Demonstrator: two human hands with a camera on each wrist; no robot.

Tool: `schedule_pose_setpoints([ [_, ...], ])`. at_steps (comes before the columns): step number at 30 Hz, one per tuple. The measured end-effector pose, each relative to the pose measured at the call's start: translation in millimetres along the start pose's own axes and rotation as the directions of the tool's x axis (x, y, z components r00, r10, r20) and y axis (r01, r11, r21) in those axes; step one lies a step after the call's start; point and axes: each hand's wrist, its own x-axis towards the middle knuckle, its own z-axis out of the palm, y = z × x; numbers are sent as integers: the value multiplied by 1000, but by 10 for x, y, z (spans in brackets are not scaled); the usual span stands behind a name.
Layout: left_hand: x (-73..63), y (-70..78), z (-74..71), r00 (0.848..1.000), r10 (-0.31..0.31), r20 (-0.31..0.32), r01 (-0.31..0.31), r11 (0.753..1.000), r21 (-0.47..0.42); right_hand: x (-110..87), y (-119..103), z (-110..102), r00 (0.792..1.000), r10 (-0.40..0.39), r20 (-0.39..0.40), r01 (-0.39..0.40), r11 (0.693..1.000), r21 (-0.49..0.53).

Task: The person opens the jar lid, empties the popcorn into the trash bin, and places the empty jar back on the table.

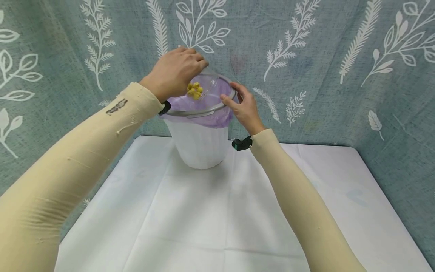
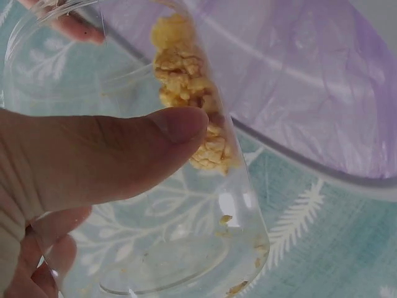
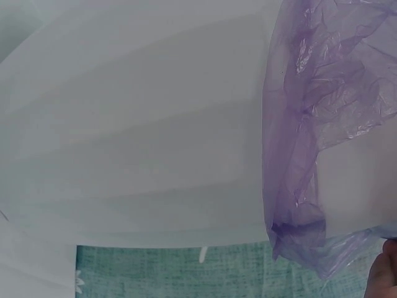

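Note:
My left hand (image 1: 180,70) holds a clear plastic jar (image 1: 211,84) over the mouth of a white trash bin (image 1: 200,145). Yellow popcorn (image 1: 195,90) lies along the jar's wall. In the left wrist view the thumb (image 2: 118,158) presses across the jar near the popcorn (image 2: 186,71), and small crumbs stick near the jar's base (image 2: 248,248). A purple bin bag (image 1: 217,119) lines the bin and folds over its grey rim ring (image 1: 200,112). My right hand (image 1: 247,109) grips the rim's right side. The bottom of the bin's inside is hidden.
The bin stands towards the back of a table with a white cover (image 1: 190,226). Behind it hangs a green-blue curtain (image 1: 306,94) with white leaf patterns. Dark straps (image 1: 242,144) sit at both wrists, below beige sleeves.

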Motion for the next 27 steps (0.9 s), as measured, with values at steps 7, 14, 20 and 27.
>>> schedule_pose_setpoints([
  [7,16,17,-31,1000,0,-8,0,999,37,-3,-11,-4,1000,-10,3,10,1000,3],
  [14,35,30,-50,1000,-2,4,2,999,36,-8,-9,-11,1000,-9,2,9,1000,13],
  [20,49,48,-44,1000,8,-3,-7,998,65,-16,-10,-12,1000,2,-2,-2,1000,6],
  [27,65,69,-69,1000,20,6,-21,996,87,-9,-14,-2,1000,13,-12,-13,1000,0],
])
